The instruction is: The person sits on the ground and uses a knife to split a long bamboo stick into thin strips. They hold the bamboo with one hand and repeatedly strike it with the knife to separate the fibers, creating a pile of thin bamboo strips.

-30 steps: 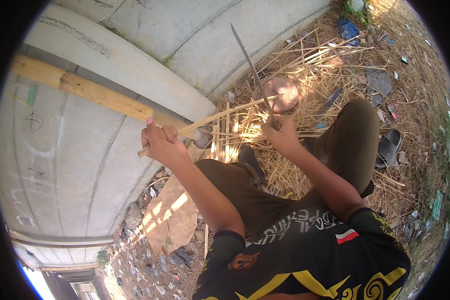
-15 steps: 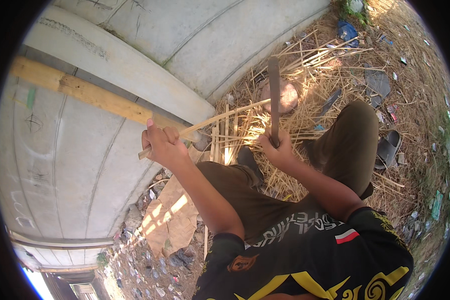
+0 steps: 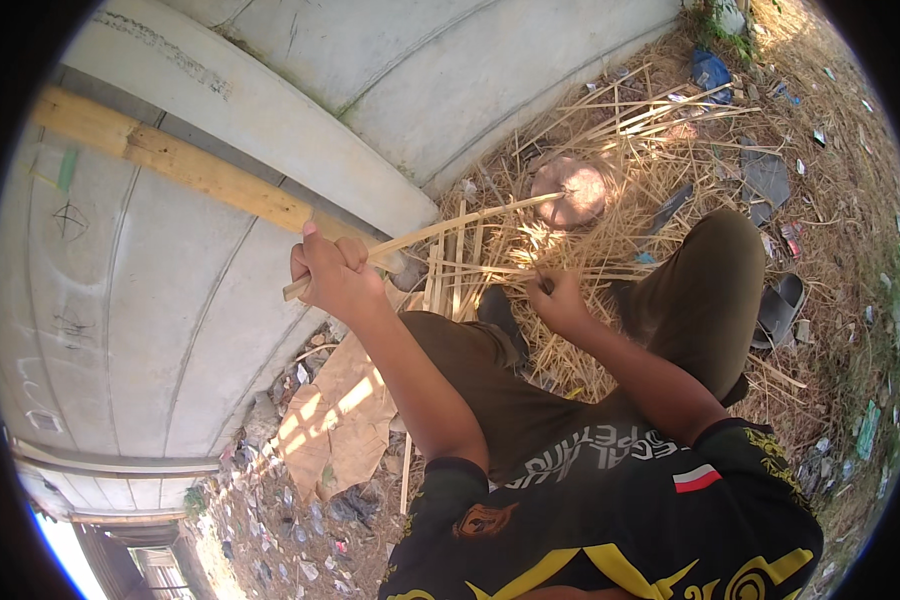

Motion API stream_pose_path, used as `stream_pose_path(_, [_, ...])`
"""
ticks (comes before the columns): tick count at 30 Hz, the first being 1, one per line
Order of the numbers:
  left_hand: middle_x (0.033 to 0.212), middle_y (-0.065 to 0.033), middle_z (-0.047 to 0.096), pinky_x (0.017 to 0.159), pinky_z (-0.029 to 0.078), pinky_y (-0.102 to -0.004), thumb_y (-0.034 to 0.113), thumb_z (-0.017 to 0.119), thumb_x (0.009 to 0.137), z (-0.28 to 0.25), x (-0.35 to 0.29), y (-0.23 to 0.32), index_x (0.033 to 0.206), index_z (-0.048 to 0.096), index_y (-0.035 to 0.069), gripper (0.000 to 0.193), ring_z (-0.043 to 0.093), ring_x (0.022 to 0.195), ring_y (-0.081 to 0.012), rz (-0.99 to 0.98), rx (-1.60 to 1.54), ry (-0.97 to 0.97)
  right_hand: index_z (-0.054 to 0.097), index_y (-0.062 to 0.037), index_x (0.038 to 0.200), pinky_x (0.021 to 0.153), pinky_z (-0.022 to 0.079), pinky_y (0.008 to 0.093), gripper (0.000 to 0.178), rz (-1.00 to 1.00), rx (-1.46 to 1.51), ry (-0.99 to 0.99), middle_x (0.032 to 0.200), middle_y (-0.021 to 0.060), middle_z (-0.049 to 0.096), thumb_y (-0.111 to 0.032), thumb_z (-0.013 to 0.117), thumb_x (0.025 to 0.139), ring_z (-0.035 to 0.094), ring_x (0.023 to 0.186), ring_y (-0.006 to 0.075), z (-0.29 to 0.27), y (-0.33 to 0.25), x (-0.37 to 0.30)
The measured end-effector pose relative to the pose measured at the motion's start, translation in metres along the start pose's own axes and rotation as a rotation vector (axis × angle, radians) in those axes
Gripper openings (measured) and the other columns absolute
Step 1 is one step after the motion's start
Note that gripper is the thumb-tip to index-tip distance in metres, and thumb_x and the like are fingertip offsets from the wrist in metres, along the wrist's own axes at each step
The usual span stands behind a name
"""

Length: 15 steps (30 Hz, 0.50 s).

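"Any change?"
"No upright blade now above the right hand (image 3: 560,298), curled round a dark handle (image 3: 545,284)."
"And the left hand (image 3: 336,272)?"
"Clamped on the bamboo strip (image 3: 450,229), stretched toward the round block (image 3: 582,196), seemingly clear of cutting."

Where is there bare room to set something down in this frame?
The brown sheet, between the left forearm and the grey wall, looks mostly bare. Below the right hand and around the round block, pale strips crowd the ground.

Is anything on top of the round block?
The far end of the pale strip held in the left hand overlaps the round block; contact is unclear, and the patch behind the strip is covered.
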<state>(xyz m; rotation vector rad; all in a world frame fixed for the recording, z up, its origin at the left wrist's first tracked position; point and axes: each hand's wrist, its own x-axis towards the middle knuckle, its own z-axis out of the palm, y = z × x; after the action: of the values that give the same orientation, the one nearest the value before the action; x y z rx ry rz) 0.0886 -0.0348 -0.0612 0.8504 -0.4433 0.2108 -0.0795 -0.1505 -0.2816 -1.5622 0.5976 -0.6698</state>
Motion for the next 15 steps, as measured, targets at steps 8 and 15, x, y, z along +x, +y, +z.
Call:
stream_pose_path(8, [0.047,0.0052,0.018,0.042,0.013,-0.0289,0.004,0.063,0.089,-0.003,0.003,0.003,0.059,0.020,0.017,0.054,0.014,0.039,-0.0071,0.014,0.004,0.039,0.064,0.0059,0.076,0.049,0.041,0.0368,0.027,0.052,-0.066,0.137,0.053,0.0114,0.056,-0.020,0.065,0.084,0.054,0.046,0.0182,0.006,0.004,0.014])
stream_pose_path(15, [0.047,0.0044,0.018,0.044,0.015,-0.0289,0.008,0.065,0.089,-0.010,0.003,0.005,0.058,0.022,0.017,0.054,0.014,0.042,-0.0088,0.021,0.034,0.035,0.062,0.0047,0.072,0.047,0.039,0.0369,0.026,-0.242,0.019,0.078,0.049,0.0104,0.052,-0.018,0.064,0.085,0.049,0.043,0.0171,0.001,-0.037,-0.012])
